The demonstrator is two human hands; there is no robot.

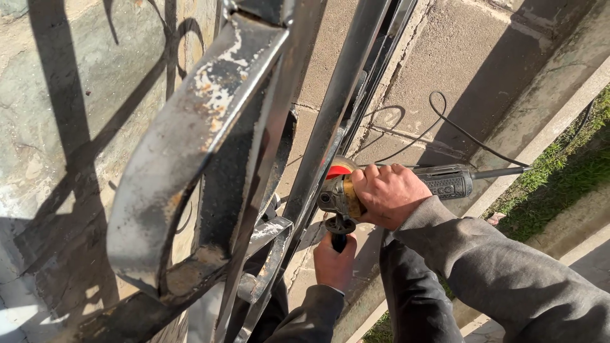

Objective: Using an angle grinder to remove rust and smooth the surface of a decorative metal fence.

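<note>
No packages, labels, signs or screens show anywhere in this view.

the grinder's disc is hidden behind the metal bar (330, 114), so its contact is not clear; the left hand (334, 262) covers the side handle (340, 240); the black cable (470, 136) runs out of view at the right edge
</note>
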